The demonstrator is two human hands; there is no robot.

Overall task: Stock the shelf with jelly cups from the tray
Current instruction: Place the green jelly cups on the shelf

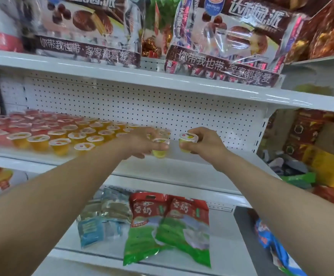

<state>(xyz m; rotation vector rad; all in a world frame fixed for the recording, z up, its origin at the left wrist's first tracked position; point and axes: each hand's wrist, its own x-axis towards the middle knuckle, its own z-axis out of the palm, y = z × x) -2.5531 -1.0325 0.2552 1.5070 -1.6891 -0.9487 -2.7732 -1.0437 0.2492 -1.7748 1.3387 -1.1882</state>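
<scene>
Presently, by entry. Left hand (142,143): the forearm is stretching forward from the lower left with the palm turned inward. Thumb and fingers are curling round a yellow jelly cup (159,150) and clamping its side wall. That cup is standing upright, foil lid up, low over the middle shelf (182,165); whether its base is touching the board cannot be told.

Right hand (205,145): the forearm is reaching in from the lower right. The fingers are wrapping round a second jelly cup (188,139) from its right side and pinching it firmly, lid up, slightly higher than the first. The two held cups are sitting near each other with a small gap between them, in front of the perforated back panel (142,100).

Stock in place: orange jelly cups (82,134) are standing in rows on the same shelf, left of the hands, with red jelly cups (13,122) farther left.

Upper shelf: chocolate pie bags (237,42) are leaning forward. Lower shelf: red-and-green pouches (170,228) are lying flat beside blue packets (94,226).
</scene>
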